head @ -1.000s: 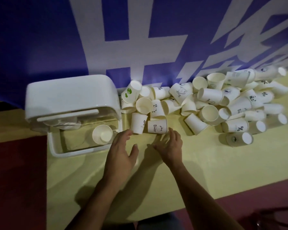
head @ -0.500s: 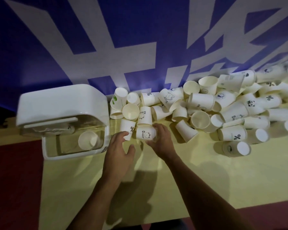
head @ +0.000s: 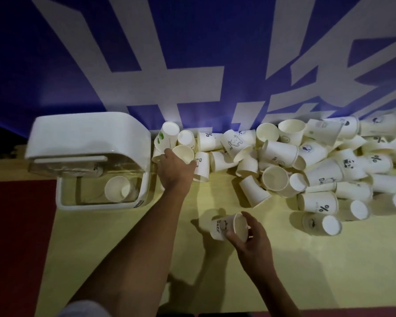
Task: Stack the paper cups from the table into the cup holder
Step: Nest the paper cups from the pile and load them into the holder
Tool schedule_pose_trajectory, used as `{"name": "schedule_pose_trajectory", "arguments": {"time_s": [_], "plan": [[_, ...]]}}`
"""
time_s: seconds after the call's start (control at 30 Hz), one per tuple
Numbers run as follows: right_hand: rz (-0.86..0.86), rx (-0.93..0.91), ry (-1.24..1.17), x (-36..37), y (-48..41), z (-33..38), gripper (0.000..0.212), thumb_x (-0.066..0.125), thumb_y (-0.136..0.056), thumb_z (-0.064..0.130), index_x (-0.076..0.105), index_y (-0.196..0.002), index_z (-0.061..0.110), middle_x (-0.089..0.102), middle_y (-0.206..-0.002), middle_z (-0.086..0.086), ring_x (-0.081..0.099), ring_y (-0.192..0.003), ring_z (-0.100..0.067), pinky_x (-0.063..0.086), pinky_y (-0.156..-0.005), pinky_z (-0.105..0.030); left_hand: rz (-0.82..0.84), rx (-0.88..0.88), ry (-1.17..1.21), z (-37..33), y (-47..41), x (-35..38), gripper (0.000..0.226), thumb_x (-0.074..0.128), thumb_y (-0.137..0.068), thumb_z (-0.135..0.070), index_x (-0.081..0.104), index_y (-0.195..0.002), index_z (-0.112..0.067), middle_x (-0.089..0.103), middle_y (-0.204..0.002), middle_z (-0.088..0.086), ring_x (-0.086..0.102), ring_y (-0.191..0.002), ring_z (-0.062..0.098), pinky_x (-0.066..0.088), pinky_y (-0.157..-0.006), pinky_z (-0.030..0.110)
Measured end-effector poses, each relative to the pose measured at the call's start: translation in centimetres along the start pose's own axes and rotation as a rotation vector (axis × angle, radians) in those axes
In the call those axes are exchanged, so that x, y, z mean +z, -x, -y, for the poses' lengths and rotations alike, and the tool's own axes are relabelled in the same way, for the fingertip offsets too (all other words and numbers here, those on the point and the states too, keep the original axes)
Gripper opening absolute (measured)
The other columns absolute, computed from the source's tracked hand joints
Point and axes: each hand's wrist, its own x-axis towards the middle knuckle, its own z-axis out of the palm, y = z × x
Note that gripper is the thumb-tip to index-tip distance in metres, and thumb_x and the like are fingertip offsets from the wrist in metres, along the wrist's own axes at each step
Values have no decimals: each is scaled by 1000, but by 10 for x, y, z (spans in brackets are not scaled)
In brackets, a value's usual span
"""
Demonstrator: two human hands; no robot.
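The right hand (head: 253, 240) pinches a Bear cup (head: 224, 226) by its rim, tilted over the yellow surface (head: 146, 259). The left hand (head: 174, 171) curls round a plain cup (head: 183, 153) at the pile's (head: 306, 156) left end, just beside the holder (head: 89, 133), which has a lone cup (head: 117, 188) inside.

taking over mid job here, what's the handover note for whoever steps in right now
Left hand: at the near-left edge of the pile, fingers against an open-mouthed white paper cup; whether it grips the cup cannot be told.
Right hand: holds a white paper cup printed "Bear" on its side over the yellow table.
Holder: the white plastic cup holder with a clear bin has one white cup lying inside.
Done: one cup plainly in the holder.
Left: the heap of white paper cups on the table, plus the held one.
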Motion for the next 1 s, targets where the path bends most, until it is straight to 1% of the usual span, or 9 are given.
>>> {"name": "schedule_pose_trajectory", "arguments": {"time_s": [0.1, 0.23, 0.37, 0.47, 0.57, 0.63, 0.73, 0.87, 1.0], "plan": [[-33, 37, -28, -5, 8, -3, 50, 71, -86, 54, 49, -130, 47, 57, -119, 9, 58, -109, -13, 56, -91, -39, -29, 19, 53, 6, -5, 1, 79, 88, -71, -45, 51, -129, -8, 59, -131, 16, 56, -120, 35, 51, -96, 46], [-64, 108, -147, -2, 7, 2, 82, 61, -76, 83, 55, -139, 32, 61, -131, 8, 62, -116, -13, 57, -97, -43, -39, 110, 147, 14, -6, -11, 74, 86, -69, -45, 55, -124, -7, 58, -123, 13, 56, -113, 33, 49, -89, 41], [-73, 124, -268, 6, 11, 31, 76, 78, -78, 63, 56, -141, 26, 66, -129, 2, 68, -109, -12, 60, -83, -30, -15, 225, 406, 25, 25, -53, 70, 90, -71, -37, 48, -124, -17, 55, -120, 0, 54, -107, 21, 47, -86, 32], [-76, 111, -272, 25, 17, 57, 83, 83, -71, 54, 55, -143, 24, 67, -126, 3, 69, -106, -14, 61, -83, -34, -17, 295, 520, 57, 55, -95, 71, 91, -74, -31, 48, -129, -22, 58, -121, -5, 56, -106, 11, 48, -85, 21], [-44, 94, -333, 53, 29, 84, 78, 85, -65, 51, 60, -135, 29, 70, -118, 13, 71, -104, -12, 61, -81, -32, -61, 311, 555, 104, 68, -130, 73, 91, -73, -27, 52, -135, -20, 58, -126, -10, 54, -111, -1, 43, -87, 5], [-26, 85, -375, 75, 37, 101, 72, 87, -63, 44, 62, -130, 32, 73, -109, 20, 73, -101, -11, 59, -82, -31, -92, 307, 549, 136, 61, -146, 77, 91, -73, -29, 52, -138, -21, 57, -131, -9, 55, -117, 3, 45, -91, 9], [-24, 75, -414, 106, 46, 116, 68, 88, -63, 40, 64, -126, 31, 71, -121, 11, 73, -104, -14, 60, -84, -34, -94, 298, 527, 171, 41, -161, 82, 91, -73, -30, 49, -143, -19, 56, -136, -5, 56, -123, 10, 48, -100, 21], [-39, 39, -469, 138, 56, 128, 53, 86, -68, 28, 67, -118, 27, 75, -116, -2, 72, -108, -24, 59, -88, -38, -40, 350, 454, 198, 12, -166, 79, 89, -75, -35, 52, -143, -17, 56, -137, -1, 53, -123, 10, 45, -100, 19], [-78, 7, -491, 155, 62, 137, 57, 90, -69, 24, 67, -121, 24, 75, -115, 0, 71, -108, -24, 58, -83, -30, 92, 360, 414, 211, -10, -158, 75, 89, -78, -37, 52, -143, -22, 55, -137, -3, 53, -123, 11, 38, -93, 9]]}}
